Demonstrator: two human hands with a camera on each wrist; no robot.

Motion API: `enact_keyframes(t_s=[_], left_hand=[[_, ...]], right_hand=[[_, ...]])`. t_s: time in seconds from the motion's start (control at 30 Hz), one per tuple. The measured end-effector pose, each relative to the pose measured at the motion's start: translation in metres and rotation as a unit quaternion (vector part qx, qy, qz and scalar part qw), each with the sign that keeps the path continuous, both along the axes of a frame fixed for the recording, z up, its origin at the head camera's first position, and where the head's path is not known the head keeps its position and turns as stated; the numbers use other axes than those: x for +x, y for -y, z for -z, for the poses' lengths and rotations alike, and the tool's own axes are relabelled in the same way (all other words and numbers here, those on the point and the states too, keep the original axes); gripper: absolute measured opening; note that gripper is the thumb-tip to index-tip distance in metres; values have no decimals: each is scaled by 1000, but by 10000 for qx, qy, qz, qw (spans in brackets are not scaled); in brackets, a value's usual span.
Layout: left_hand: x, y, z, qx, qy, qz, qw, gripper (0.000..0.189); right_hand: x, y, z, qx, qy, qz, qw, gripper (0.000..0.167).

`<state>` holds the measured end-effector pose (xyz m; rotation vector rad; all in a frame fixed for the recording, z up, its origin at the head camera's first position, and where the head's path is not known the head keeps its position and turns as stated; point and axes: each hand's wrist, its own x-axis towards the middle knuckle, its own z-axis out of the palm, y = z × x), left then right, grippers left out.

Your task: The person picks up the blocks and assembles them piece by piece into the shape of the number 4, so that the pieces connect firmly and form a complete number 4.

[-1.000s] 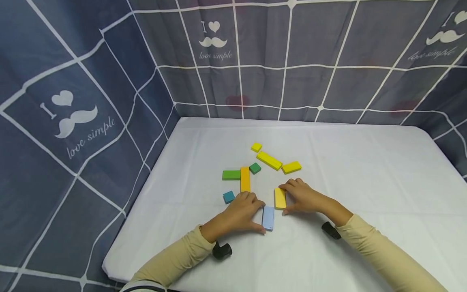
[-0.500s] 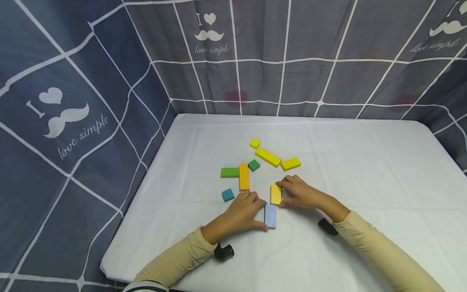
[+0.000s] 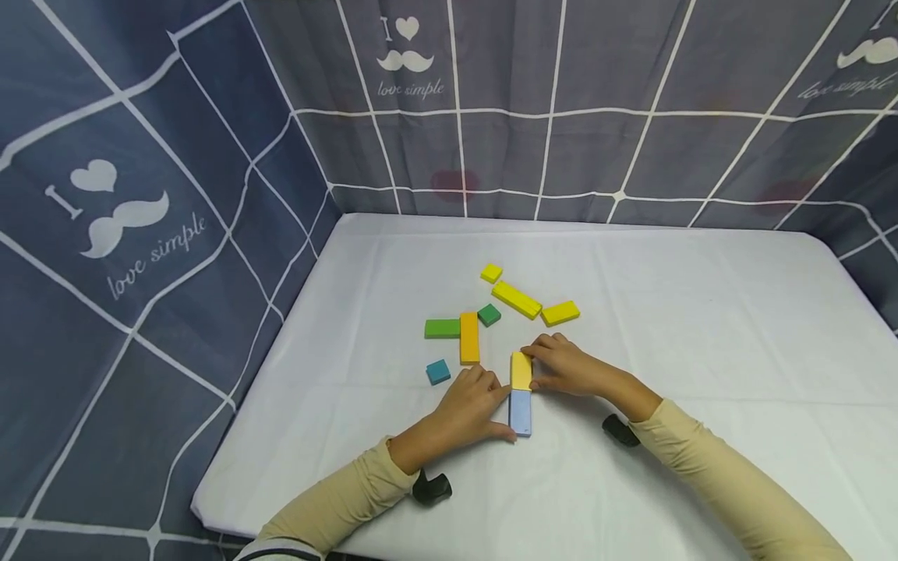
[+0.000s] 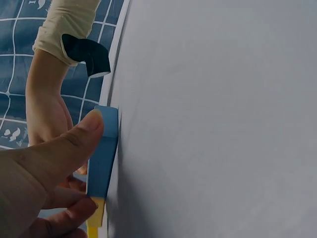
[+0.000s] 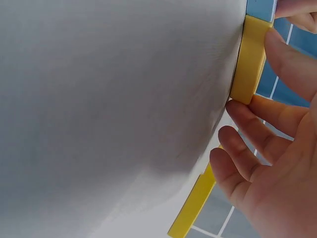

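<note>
A light blue rectangular block [image 3: 520,413] lies on the white-covered table, its far end meeting a pale yellow block [image 3: 521,370] so the two form one line. My left hand [image 3: 471,407] pinches the blue block from its left side, thumb at the near end and a finger at the far end. From the right, my right hand [image 3: 570,368] holds the yellow block between thumb and fingers. In the right wrist view the yellow block [image 5: 249,59] butts against the blue one [image 5: 260,9], the thumb near their joint.
An orange block [image 3: 469,338] stands against a green block [image 3: 442,329] beyond my left hand, with a teal block [image 3: 438,372] nearby. Farther back are a small green block [image 3: 489,315], a long yellow block [image 3: 517,300] and smaller yellow ones. A patterned curtain [image 3: 505,156] surrounds the table.
My right hand has slid the yellow block left until it lines up with the blue block's far end. The blue block and left hand have shifted slightly right.
</note>
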<state>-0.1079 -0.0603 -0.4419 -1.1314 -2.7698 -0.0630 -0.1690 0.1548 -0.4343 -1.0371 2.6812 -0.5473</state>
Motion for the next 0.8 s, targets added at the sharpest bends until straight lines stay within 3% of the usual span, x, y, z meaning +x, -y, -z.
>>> enact_keyframes(t_s=[0.33, 0.6, 0.8], left_hand=[[4, 1, 0, 25, -363, 10, 9993, 71], [8, 3, -1, -33, -232, -23, 9997, 73], [6, 4, -8, 50, 31, -248, 9997, 82]], right_hand=[[0, 4, -4, 51, -39, -96, 9999, 56], [2, 7, -3, 150, 11, -120, 9998, 55], [4, 8, -4, 134, 16, -115, 9998, 55]])
